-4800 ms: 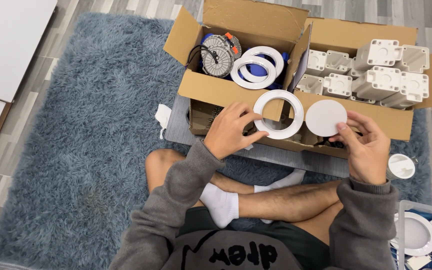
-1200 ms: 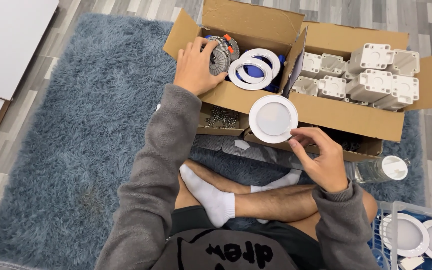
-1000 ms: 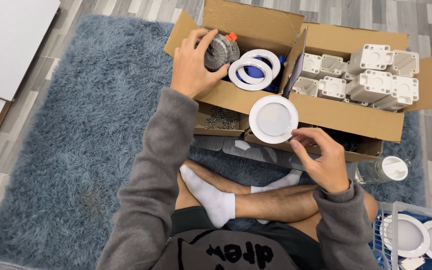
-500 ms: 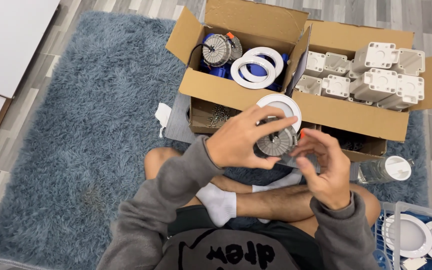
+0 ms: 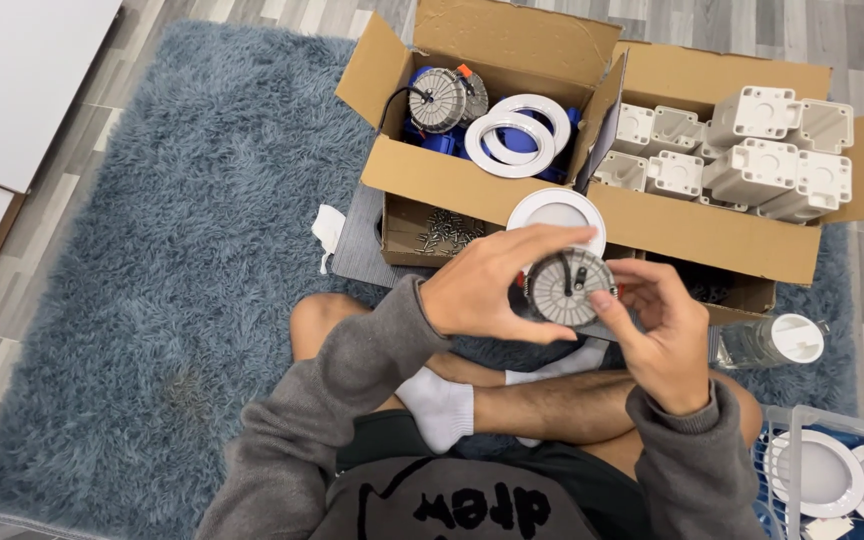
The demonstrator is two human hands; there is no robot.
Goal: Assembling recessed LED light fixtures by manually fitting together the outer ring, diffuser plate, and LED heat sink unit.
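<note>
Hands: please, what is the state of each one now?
Left hand: closed on the grey finned disc.
Right hand: fingers on the same disc, holding it too.

Bright, even indoor light falls from above, with no hard glare. Soft shadows sit inside the cardboard box (image 5: 472, 185) and just under its near flaps. Focus is sharp around the box; lines bend slightly toward the frame corners beyond it.
</note>
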